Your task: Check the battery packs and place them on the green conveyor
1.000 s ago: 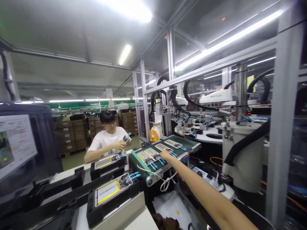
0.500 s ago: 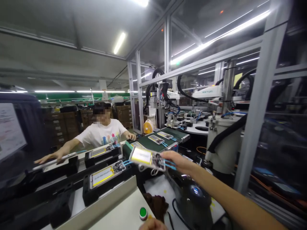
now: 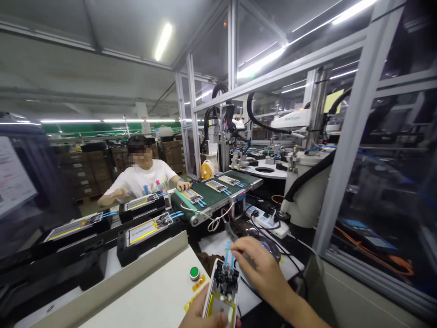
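At bottom centre, the left grip (image 3: pixel 197 315) clasps the electronic device (image 3: pixel 225 280) by its lower end; above, the right grip (image 3: pixel 261 264) seemingly pinches its blue strips (image 3: pixel 227 253).

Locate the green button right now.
Head view, lower middle: the green button sits on the cream panel, just above the yellow strips and left of the device in the left hand.

Glowing ceiling tube (image 3: pixel 163 42) above stacked brown cartons (image 3: pixel 97 167), a grey metal-framed enclosure (image 3: pixel 233 50) with clear panels alongside.
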### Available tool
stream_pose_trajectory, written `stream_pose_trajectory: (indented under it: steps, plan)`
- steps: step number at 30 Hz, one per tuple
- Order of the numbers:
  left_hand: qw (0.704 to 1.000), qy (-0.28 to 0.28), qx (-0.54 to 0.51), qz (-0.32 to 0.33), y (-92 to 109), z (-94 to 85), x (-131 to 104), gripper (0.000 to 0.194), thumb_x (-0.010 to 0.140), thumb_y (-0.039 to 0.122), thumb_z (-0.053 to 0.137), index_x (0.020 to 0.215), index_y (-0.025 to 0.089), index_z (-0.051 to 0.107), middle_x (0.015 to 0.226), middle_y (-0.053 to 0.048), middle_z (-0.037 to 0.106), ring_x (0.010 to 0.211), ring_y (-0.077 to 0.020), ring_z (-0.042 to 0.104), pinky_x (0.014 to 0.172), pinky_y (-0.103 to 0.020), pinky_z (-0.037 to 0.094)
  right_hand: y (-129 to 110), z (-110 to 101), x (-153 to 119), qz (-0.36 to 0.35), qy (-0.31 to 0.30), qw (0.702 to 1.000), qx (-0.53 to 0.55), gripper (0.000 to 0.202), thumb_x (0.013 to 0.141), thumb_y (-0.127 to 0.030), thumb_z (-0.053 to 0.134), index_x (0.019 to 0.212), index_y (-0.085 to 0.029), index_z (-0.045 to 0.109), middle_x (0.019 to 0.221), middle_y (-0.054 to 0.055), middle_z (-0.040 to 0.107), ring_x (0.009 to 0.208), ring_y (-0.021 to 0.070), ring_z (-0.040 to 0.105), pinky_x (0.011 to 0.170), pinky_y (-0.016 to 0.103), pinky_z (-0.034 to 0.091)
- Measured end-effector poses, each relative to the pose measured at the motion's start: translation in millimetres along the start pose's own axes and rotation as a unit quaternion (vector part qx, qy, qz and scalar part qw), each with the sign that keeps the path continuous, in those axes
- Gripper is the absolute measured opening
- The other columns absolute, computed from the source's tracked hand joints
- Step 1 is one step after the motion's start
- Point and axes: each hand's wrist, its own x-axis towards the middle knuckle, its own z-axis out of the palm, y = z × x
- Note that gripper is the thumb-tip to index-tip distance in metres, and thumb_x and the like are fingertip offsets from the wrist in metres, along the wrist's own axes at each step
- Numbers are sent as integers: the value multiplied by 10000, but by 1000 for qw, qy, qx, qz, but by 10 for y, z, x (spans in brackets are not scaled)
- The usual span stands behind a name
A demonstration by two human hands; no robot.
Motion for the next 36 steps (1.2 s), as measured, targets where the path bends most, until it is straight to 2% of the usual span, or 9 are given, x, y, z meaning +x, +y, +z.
stream_pose_trajectory:
  steps: [7, 11, 15, 19, 23, 26, 31, 34, 36]
  plan:
    - [995, 74, 44, 48, -65, 12, -20, 664, 638, 506, 805, 1120, 207, 459, 836, -74, 720, 607, -227, 683, 592, -350, 517, -121, 408, -323, 21, 17, 999, -24, 100, 882, -308, 579, 838, -219, 593, 837, 11, 599, 817, 161, 580, 735, 271, 467]
    - [995, 95, 15, 33, 17, 49, -49, 641, 646, 490, 800, 1096, 197, 450, 789, -69, 718, 601, -255, 691, 565, -360, 519, -103, 433, -359, 19, 85, 996, 0, 163, 915, -284, 522, 778, -224, 588, 806, 9, 607, 797, 158, 590, 733, 264, 466]
    - [993, 103, -28, 46, 125, 82, -62, 508, 716, 415, 760, 1066, 184, 473, 833, -95, 728, 728, -281, 713, 625, -356, 521, -20, 424, -436, 39, 172, 984, 31, 195, 893, -309, 558, 719, -224, 575, 761, 13, 610, 758, 165, 601, 710, 259, 475]
    - [993, 102, -36, 54, 170, 109, -92, 498, 738, 407, 755, 1087, 176, 485, 902, -125, 732, 841, -300, 707, 676, -369, 529, 51, 472, -511, 68, 217, 972, 59, 145, 865, -317, 600, 755, -229, 632, 803, 28, 646, 800, 176, 625, 746, 255, 493]
    - [993, 103, -42, 46, 157, 98, -109, 525, 757, 380, 752, 1143, 179, 459, 947, -135, 733, 900, -303, 697, 702, -376, 532, 94, 525, -520, 83, 160, 978, 101, 125, 828, -327, 650, 915, -262, 711, 909, 40, 675, 873, 185, 645, 796, 258, 516]
    - [993, 105, -46, 42, 133, 89, -111, 537, 742, 356, 771, 1145, 193, 455, 947, -114, 735, 900, -292, 699, 713, -369, 532, 111, 562, -488, 92, 106, 980, 138, 127, 832, -331, 644, 898, -273, 735, 891, 39, 645, 839, 174, 643, 746, 255, 532]
    - [993, 96, -55, 33, 134, 112, -132, 521, 756, 336, 762, 1145, 205, 441, 943, -104, 727, 892, -284, 699, 723, -366, 529, 93, 595, -441, 119, 97, 970, 188, 118, 809, -345, 673, 826, -249, 738, 839, 28, 568, 755, 153, 618, 640, 249, 539]
    - [994, 93, -49, 30, 135, 106, -135, 486, 789, 307, 731, 1162, 195, 441, 944, -104, 726, 874, -267, 698, 740, -366, 524, 53, 608, -461, 129, 73, 970, 193, 138, 819, -355, 655, 836, -241, 730, 848, 31, 540, 673, 137, 600, 485, 222, 517]
    - [994, 91, -45, 37, 123, 88, -128, 437, 811, 288, 709, 1150, 192, 452, 929, -92, 727, 838, -246, 699, 753, -364, 520, 23, 614, -486, 104, 68, 979, 159, 132, 844, -333, 624, 866, -249, 724, 849, 36, 545, 668, 141, 600, 449, 219, 507]
